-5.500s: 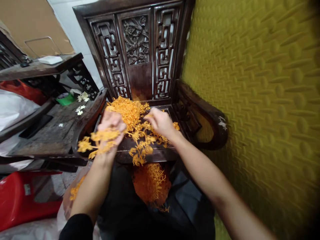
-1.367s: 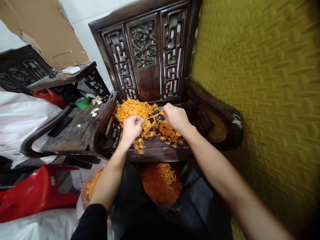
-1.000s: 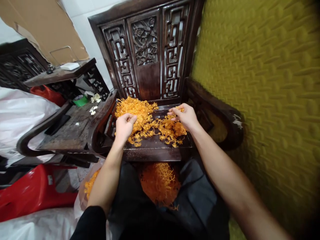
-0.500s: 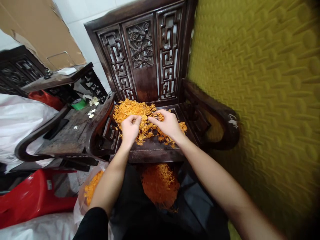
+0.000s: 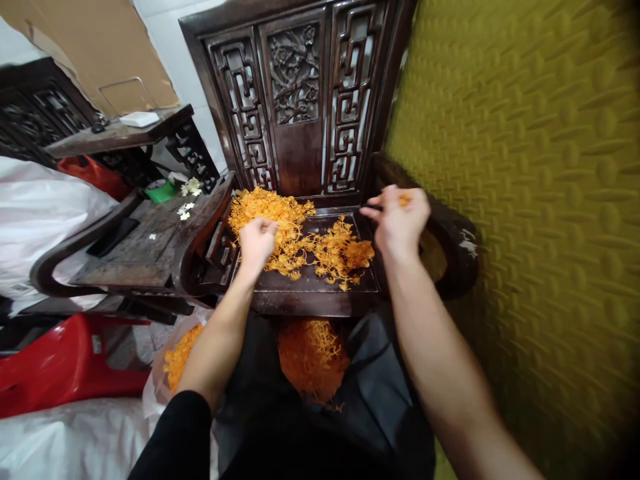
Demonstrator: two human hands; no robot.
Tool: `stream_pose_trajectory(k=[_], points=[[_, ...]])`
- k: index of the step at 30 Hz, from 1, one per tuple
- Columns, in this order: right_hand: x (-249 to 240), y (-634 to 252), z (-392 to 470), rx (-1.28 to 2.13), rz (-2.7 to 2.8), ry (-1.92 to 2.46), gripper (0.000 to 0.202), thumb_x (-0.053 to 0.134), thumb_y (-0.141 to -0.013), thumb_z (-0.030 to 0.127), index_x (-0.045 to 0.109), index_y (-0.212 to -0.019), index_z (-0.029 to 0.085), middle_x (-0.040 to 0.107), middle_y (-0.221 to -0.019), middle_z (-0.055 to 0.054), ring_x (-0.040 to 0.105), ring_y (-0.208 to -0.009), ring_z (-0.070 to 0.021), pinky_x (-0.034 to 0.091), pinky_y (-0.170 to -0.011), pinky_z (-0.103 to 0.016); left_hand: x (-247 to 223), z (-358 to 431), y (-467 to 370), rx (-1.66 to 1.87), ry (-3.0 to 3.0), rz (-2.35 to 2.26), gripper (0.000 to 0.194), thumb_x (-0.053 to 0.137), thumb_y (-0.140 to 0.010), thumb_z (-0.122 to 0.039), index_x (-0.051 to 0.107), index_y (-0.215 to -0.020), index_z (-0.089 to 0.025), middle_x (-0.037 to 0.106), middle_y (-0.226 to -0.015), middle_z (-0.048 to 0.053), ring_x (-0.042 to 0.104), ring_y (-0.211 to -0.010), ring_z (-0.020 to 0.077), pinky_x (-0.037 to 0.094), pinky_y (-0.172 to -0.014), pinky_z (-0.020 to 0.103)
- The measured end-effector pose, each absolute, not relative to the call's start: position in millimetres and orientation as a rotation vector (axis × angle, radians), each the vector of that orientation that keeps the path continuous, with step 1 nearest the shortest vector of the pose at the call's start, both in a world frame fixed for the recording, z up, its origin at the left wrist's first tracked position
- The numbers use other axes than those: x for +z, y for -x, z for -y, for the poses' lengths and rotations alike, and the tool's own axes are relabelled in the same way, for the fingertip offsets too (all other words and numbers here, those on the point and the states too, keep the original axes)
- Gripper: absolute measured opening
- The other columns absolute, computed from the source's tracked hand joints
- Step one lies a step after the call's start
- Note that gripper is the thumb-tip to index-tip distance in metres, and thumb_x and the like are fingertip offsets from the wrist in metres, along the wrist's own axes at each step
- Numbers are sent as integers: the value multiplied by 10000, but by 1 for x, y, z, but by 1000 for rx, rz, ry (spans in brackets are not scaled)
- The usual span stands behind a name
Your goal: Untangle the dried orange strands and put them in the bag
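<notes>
— Since the frame half a second ago, the right hand (image 5: 400,227) has swung away from the left fingertips and out to the right; the left hand (image 5: 256,247) has barely shifted.

— How are the fingers set?

— On the left, thumb and fingertips are closed in a pinch; whether anything is between them, I can't tell. On the right, a couple of fingers stick out toward the left while the rest curl round a small orange piece (image 5: 405,199), blurred.

— And the orange flower sprays, which way do they lie?

— The smaller pile (image 5: 345,253) is leftward of the right fingers and nearer the body, apart from them. Right hand's closer to it than the left.

— So the bigger one belongs to the left side?

— Yes, the large heap (image 5: 267,207) spreads beneath and beyond the left fingers. Thin stems bridge the gap between the two.

— Any long axis?

— None clear for either. They're tangles, with stems pointing every way.

— Farther out?

— Both piles sit on the carved chair's seat (image 5: 300,285). Rightward past the right hand is the curved armrest (image 5: 463,230); bodyward and left of the left fingers, a translucent bag (image 5: 157,377) holds more orange pieces.
</notes>
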State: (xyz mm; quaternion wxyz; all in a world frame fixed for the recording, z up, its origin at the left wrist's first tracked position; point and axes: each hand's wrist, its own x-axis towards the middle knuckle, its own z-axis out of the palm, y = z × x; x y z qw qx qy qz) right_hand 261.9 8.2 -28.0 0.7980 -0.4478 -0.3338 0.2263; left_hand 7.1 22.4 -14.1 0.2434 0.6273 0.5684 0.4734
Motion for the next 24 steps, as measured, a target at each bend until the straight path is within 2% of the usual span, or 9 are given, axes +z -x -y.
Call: stream_pose_trajectory(k=[2,4,6,9,12,16,21,24], points=[[-30,-271,-7,503,633,960,345,710,-833,480,498,-901,216,599,-870,27,705,-760,-122,614,-574,-253,-18,-25,1,1348,-1509,-1487,154,684,-756,-241,616,-645,-159,500,-558,-30,420,-525,104,320,-546,249],[-32,-265,-3,759,759,974,325,746,-801,423,550,-921,194,634,-979,-20,721,-798,-148,616,-558,-271,-19,-25,1,1346,-1318,-1325,156,697,-733,-250,600,-652,-160,441,-532,-48,354,-469,81,271,-485,234],[-34,-248,3,1042,942,931,318,769,-779,383,618,-957,167,645,-976,-47,700,-738,-148,580,-492,-253,-16,-22,-5,1329,-1179,-1167,170,719,-705,-249,584,-656,-158,391,-516,-66,296,-431,58,212,-441,216],[-34,-222,8,1300,1050,876,415,793,-779,394,671,-1100,161,573,-802,4,530,-532,-70,366,-352,-165,-10,-17,-14,1309,-1053,-1047,225,756,-661,-221,542,-636,-154,341,-507,-87,237,-404,26,140,-409,189],[-30,-210,10,1504,1036,884,545,827,-760,489,656,-1169,172,448,-675,63,341,-451,-24,182,-356,-149,-5,-14,-15,1284,-985,-1005,239,779,-642,-202,547,-658,-147,345,-514,-93,228,-392,10,114,-392,171],[-25,-202,9,1703,1017,714,569,818,-736,592,602,-1075,189,429,-649,84,262,-431,-9,105,-383,-151,-5,-12,-17,1243,-964,-984,251,789,-633,-206,548,-676,-148,359,-521,-92,248,-394,8,118,-391,161],[-25,-193,12,1781,1072,648,469,853,-742,487,500,-847,195,401,-595,110,259,-413,-5,127,-379,-142,-12,-19,-17,1279,-1100,-1074,334,803,-657,-334,508,-667,-177,370,-542,-77,268,-438,37,177,-417,200],[-27,-193,18,1824,1140,664,446,824,-775,480,496,-799,179,451,-610,94,284,-406,0,138,-363,-136,-19,-27,-11,1390,-1278,-1170,352,753,-718,-458,524,-699,-192,413,-586,-56,310,-481,69,255,-453,233]])
